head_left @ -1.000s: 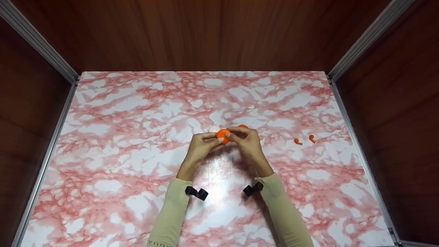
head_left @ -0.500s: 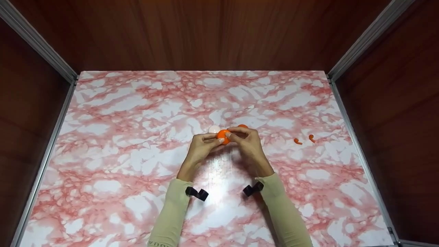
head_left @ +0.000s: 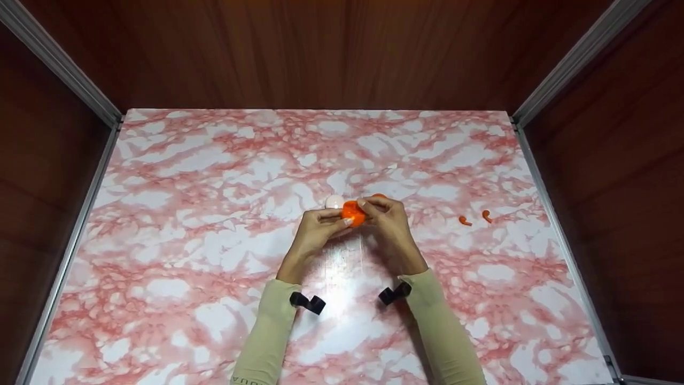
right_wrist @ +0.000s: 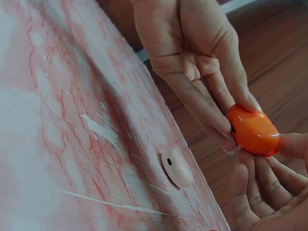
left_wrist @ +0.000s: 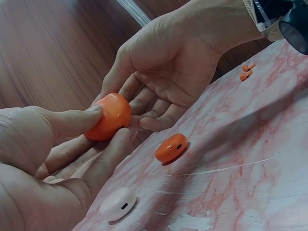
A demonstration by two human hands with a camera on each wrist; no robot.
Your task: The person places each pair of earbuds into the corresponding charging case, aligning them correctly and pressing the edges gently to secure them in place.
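Between both hands an orange earbud charging case (head_left: 352,214) is held above the middle of the table. My left hand (head_left: 314,231) pinches it from the left, its thumb over the near face and its fingers beneath. From the right, my right hand (head_left: 391,222) grips its upper side with thumb and fingers. The left wrist view shows the same case (left_wrist: 111,118) with the left thumb across it. In the right wrist view a small dark port marks one end of the case (right_wrist: 252,132).
Just beyond the hands lie a pale pink charging case (left_wrist: 118,204) and a second orange case (left_wrist: 172,147), the latter mostly hidden in the head view. Two orange earbuds (head_left: 465,221) rest at the right on the red-and-white marbled table (head_left: 214,160). Wooden walls enclose three sides.
Over the last half second the held case has turned and shifted slightly right. My right thumb has moved toward its upper right edge, and more of the pale case shows.
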